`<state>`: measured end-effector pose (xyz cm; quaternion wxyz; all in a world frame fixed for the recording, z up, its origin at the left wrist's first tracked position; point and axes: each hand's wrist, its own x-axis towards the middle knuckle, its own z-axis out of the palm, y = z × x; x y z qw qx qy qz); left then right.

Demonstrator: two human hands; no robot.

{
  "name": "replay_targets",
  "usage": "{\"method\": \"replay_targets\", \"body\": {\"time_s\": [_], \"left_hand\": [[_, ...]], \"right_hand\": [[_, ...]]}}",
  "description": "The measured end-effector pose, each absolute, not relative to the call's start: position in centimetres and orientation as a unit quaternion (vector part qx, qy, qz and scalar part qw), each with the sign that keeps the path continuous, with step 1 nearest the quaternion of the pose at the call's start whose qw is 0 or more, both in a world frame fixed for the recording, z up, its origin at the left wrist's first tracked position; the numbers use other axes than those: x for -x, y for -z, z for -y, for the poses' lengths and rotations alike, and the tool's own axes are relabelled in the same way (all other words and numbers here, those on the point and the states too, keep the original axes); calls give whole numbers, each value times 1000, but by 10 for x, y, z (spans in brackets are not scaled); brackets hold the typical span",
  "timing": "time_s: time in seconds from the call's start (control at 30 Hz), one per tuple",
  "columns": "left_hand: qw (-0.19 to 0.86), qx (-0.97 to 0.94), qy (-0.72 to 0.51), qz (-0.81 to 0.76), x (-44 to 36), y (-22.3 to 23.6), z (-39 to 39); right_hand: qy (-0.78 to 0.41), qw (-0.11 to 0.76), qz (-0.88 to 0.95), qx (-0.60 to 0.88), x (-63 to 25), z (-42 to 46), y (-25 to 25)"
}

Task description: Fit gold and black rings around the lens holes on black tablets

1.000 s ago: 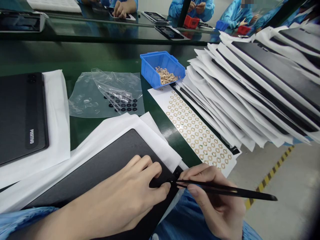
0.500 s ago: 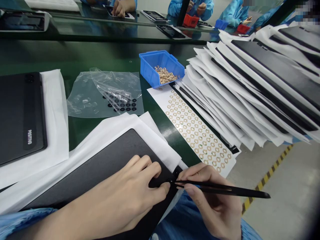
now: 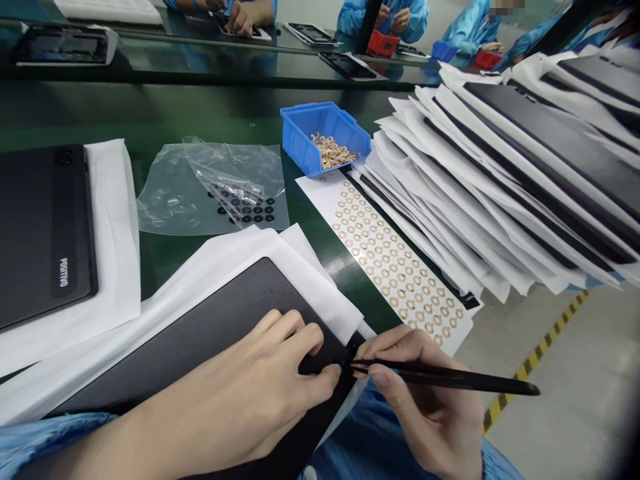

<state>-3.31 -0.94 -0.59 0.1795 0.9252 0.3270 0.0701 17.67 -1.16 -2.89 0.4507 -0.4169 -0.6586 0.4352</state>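
Green workbench, black case at 9 o'clock with label "POSTINO", left hand pressing on second case, grip unclear, right hand firmly grasping tweezers

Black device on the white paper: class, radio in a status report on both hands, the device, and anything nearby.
Left hand pressing black device near its corner. Right hand holding black tweezers, tips at that corner. Ring sheet just beyond.

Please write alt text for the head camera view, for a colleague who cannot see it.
The person's right hand holds black tweezers at a corner of a black flat panel, which the left hand steadies on white paper; a sheet of tan rings lies beyond.
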Motion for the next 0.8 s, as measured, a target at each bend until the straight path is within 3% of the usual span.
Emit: {"method": "replay_targets", "body": {"time_s": [0.33,0.57,0.67,0.8], "left_hand": [[176,-926,-75,-325,35,6,10],[196,-908,-108,-355,33,12,11],[196,-905,-105,-361,33,11,12],[175,-908,-104,-365,31,8,12]], "right_hand": [[-451,464,643,410,-177,12,33],[-524,479,600,369,-178,19,33],[-486,450,652,370,-191,12,14],[-342,368,794,342,-194,-26,-32]]}}
